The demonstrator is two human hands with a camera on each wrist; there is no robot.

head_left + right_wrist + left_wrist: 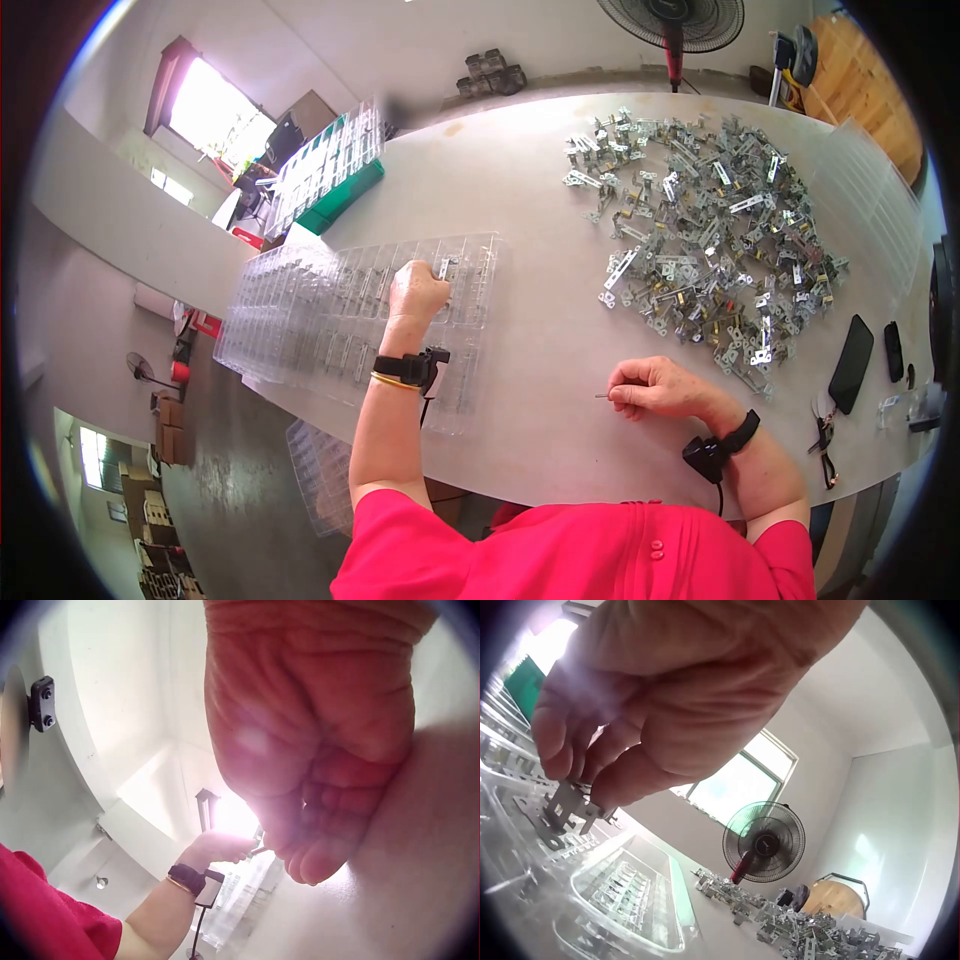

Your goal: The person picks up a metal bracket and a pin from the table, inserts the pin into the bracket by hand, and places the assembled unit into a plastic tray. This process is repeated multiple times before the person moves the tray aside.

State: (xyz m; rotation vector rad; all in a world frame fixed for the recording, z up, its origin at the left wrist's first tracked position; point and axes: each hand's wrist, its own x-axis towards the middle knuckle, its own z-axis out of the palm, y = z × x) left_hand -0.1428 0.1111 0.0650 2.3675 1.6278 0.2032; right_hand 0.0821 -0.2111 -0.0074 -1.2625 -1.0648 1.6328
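Note:
My left hand [418, 290] is over a clear plastic tray [483, 345] with rows of compartments on the left of the table. Its thumb and fingers pinch a small silver metal bracket [568, 806], which sits right at the tray's compartments in the left wrist view. Similar brackets lie in several other compartments. Near the front of the table, my right hand [655, 387] pinches a thin, short metal pin [601, 396] between thumb and forefinger, its tip pointing left. The other right fingers are curled in toward the palm.
A large heap of loose metal brackets [700, 230] covers the table's back right. Beyond it lies another clear tray [880, 215]. A black phone [851, 365] and a cutting tool [824, 440] lie at right. Stacked clear trays with a green side [340, 197] stand back left.

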